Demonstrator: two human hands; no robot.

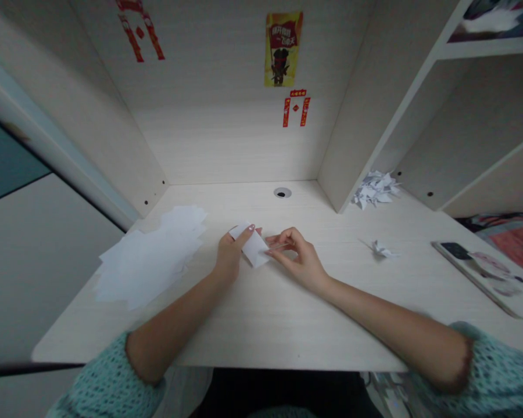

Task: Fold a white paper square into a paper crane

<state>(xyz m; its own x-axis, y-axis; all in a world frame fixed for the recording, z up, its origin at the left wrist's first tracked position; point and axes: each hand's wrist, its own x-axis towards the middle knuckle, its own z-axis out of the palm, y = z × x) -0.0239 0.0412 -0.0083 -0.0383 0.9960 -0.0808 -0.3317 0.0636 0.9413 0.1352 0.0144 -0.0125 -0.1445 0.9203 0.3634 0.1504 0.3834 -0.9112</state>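
Note:
A small piece of folded white paper is held above the desk, in front of me. My left hand grips its left side, thumb on top and the other fingers mostly hidden beneath. From the right, my right hand pinches a thin edge or flap of the same paper between thumb and fingers. To the left lies a spread pile of white paper sheets. One folded white paper piece with pointed ends rests to the right of my right hand.
A heap of folded white paper pieces sits by the shelf divider. At the right lies a phone in a patterned case. The desk has a round cable hole near its back panel, and red stickers are on that panel.

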